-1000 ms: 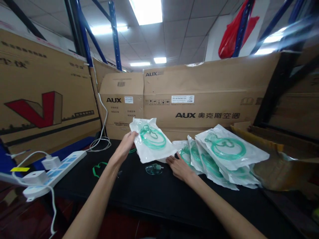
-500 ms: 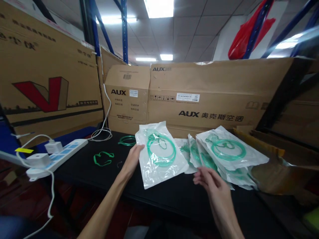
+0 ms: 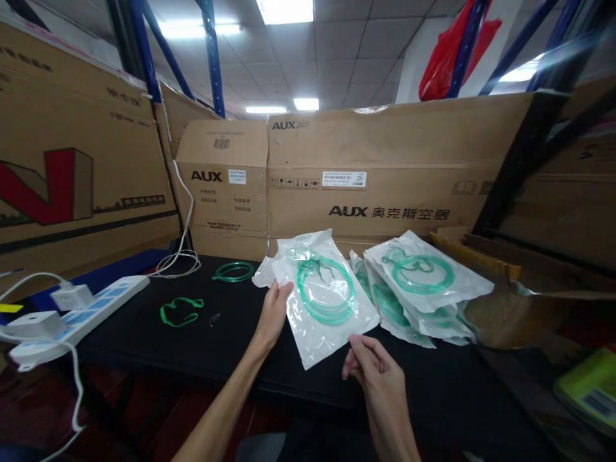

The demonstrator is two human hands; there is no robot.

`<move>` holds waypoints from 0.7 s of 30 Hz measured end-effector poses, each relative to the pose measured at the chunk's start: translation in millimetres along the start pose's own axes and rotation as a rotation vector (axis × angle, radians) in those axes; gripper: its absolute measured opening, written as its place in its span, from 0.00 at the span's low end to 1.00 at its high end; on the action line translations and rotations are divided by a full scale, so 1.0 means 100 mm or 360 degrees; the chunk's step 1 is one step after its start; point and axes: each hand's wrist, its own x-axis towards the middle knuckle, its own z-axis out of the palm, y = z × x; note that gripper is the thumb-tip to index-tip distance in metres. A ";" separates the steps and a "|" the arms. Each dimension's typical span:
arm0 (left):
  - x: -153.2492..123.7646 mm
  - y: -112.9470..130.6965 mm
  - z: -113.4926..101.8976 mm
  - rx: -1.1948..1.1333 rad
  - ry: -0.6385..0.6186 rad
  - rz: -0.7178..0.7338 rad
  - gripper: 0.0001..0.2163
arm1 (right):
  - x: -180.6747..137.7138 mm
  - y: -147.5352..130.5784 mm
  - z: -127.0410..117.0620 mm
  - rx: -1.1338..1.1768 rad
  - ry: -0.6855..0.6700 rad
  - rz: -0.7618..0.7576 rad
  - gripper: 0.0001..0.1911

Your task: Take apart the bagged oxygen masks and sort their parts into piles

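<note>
1. Pouch, centre: white; tubing inside is green.
2. Tabletop: black.
3. Strap, left: bright green.
4. Power strip, left: white, blue patches.
5. Carton, far: brown, black print.
6. Bag, far right: red.

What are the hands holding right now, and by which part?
The left hand holds a white rectangular plastic pouch of coiled green tubing by its left edge. The right hand is at the pouch's lower edge; whether it grips cannot be told.

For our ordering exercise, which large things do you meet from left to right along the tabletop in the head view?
Power strip → green strap → tubing coil → held bag → bag pile → open carton.
</note>
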 end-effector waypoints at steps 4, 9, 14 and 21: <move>0.01 -0.06 0.02 0.0047 -0.0023 0.0052 0.22 | 0.00 -0.01 -0.02 0.0077 0.0159 -0.0012 0.29; -0.04 -0.11 0.16 0.0095 -0.0062 0.0131 0.19 | 0.02 -0.03 -0.09 0.0204 0.0274 0.0002 0.29; -0.12 -0.09 0.43 0.0192 -0.0197 0.0170 0.18 | 0.16 0.02 -0.12 0.0198 0.0056 -0.0041 0.30; -0.16 -0.02 0.46 0.0342 -0.0561 0.0041 0.15 | 0.50 0.01 -0.16 0.0102 -0.0126 -0.0102 0.22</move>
